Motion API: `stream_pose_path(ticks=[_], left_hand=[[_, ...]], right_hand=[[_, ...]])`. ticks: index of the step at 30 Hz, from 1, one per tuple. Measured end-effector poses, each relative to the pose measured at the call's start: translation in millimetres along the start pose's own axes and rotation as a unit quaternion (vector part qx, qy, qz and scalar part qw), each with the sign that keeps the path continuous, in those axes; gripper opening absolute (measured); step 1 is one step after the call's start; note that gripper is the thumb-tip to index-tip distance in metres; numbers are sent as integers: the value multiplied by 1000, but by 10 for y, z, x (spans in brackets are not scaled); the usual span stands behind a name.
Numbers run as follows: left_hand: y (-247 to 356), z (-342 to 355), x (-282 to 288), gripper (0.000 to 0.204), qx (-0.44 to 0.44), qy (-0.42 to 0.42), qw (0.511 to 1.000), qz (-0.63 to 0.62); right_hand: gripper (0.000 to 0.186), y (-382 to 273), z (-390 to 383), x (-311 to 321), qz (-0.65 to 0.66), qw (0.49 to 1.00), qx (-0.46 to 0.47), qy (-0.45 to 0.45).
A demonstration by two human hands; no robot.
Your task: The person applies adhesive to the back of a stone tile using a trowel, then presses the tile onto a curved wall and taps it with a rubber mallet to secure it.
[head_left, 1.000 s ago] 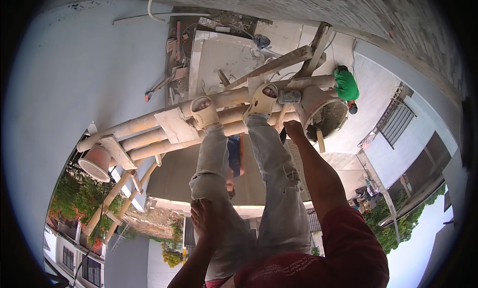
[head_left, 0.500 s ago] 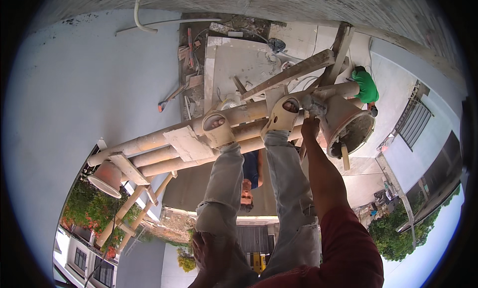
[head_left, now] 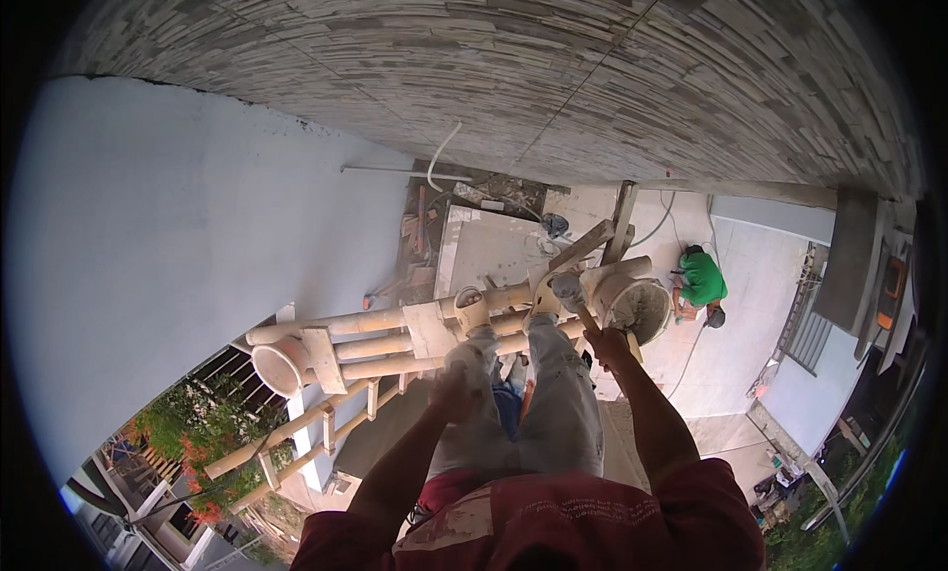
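My right hand point(head_left: 612, 347) grips the light handle of a mallet point(head_left: 570, 290), whose grey, rounded head hangs over my right foot. Close beside the mallet head is a bucket point(head_left: 660, 319) with grey mortar on its inside, set on the bamboo poles. My left hand point(head_left: 456, 393) is smeared by motion over my left thigh, so its fingers do not show clearly. Both my feet, in beige clogs point(head_left: 472, 312), stand on a scaffold of bamboo poles point(head_left: 375, 345) with flat boards across it.
A second bucket point(head_left: 280, 367) sits at the scaffold's left end, near a bamboo ladder point(head_left: 329, 428). Narrow stone strips cover the wall point(head_left: 444, 67) ahead. Below, a person in green point(head_left: 702, 280) crouches on the floor; another person in blue point(head_left: 508, 408) is partly hidden between my legs.
My view has tipped up toward the stone wall. My right hand has drawn the mallet back from the right bucket. My left hand has left my knee and is moving.
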State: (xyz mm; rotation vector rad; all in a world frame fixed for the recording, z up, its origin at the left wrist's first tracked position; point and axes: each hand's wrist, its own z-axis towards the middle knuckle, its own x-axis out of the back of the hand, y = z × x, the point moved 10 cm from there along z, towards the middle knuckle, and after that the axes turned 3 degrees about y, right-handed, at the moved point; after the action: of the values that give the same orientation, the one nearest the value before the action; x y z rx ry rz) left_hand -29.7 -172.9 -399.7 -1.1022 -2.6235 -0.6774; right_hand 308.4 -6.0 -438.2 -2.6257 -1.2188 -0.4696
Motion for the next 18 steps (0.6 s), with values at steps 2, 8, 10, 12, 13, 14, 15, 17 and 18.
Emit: stream_pose_path(ticks=[2, 8, 10, 12, 13, 14, 15, 17, 18], left_hand=[[77, -44, 130, 82, -12, -94, 995, 5], [91, -64, 732, 79, -48, -122, 989, 74], [66, 176, 934, 75, -129, 10, 989, 76], [560, 90, 1578, 76, -161, 81, 978, 103], [911, -46, 2000, 74, -203, 131, 968, 74], [1380, -280, 2464, 70, -264, 186, 944, 58], [1870, -574, 2935, 65, -327, 264, 906, 53], [2923, -1289, 3704, 62, -409, 385, 822, 92], [3483, -1725, 3973, 63, -458, 421, 776, 107]], right_hand=[[43, 166, -343, -4, -8, 999, -41, 5], [37, 174, -1210, 61, 137, 990, 1, -24], [31, -27, -1309, 285, 95, 975, 196, 41], [27, -664, -2090, 687, 208, 950, 224, 66], [25, -940, -2474, 910, 258, 924, 270, 78], [24, -1169, -2801, 1123, 306, 893, 319, 86], [22, -1405, -3115, 1318, 341, 858, 374, 84], [21, -1611, -3540, 1624, 409, 782, 464, 78], [24, -1548, -3523, 1723, 416, 773, 468, 100]])
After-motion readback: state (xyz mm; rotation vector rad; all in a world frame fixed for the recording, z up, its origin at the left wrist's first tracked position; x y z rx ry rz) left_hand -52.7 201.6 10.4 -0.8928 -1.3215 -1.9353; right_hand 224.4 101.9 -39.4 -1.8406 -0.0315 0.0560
